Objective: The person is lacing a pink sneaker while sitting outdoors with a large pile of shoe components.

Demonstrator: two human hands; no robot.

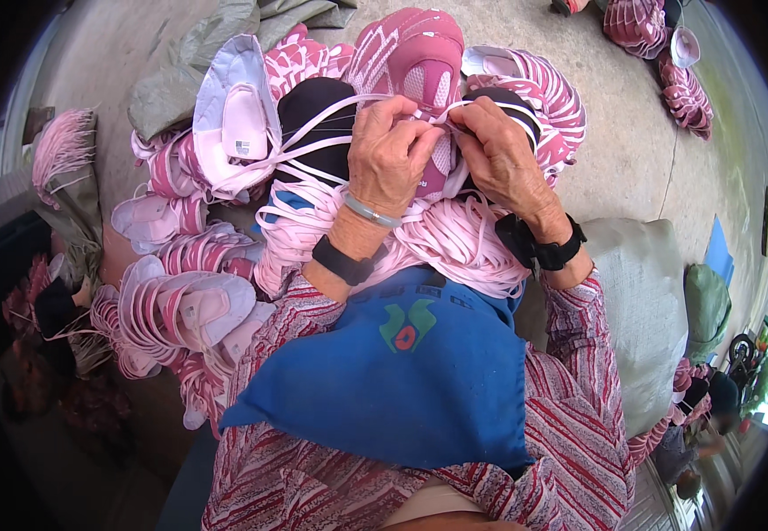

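Loose pale soles (pixel 225 124) lie at left. The left hand (pixel 390 155) and right hand (pixel 497 150) meet at centre, each grip closed on a pale pink lace (pixel 441 119) stretched across a pink shoe upper (pixel 415 57), above heaped laces (pixel 455 239) on the lap.

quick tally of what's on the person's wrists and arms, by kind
black wrist straps: 2, one on each wrist
silver bangle: 1, on the left wrist
patterned red sleeves: 2
total: 5
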